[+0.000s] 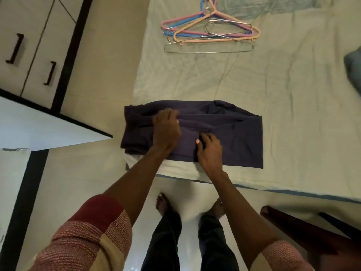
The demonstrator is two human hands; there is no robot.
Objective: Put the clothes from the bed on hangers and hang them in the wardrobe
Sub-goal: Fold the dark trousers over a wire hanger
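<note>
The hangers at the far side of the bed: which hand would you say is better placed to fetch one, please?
Probably the right hand: it lies nearer the hangers, fingers spread on the dark garment, while the left hand pinches a fold.

Room: glossy white tiled floor point(82, 173), reflecting light at 6 o'clock. Cream cabinet point(33, 45) with dark trim and two dark bar handles at 10 o'clock. White panel point(39, 130) with dark edge at 9 o'clock. Dark wooden furniture piece point(304, 229), partly visible, at 4 o'clock.
</note>
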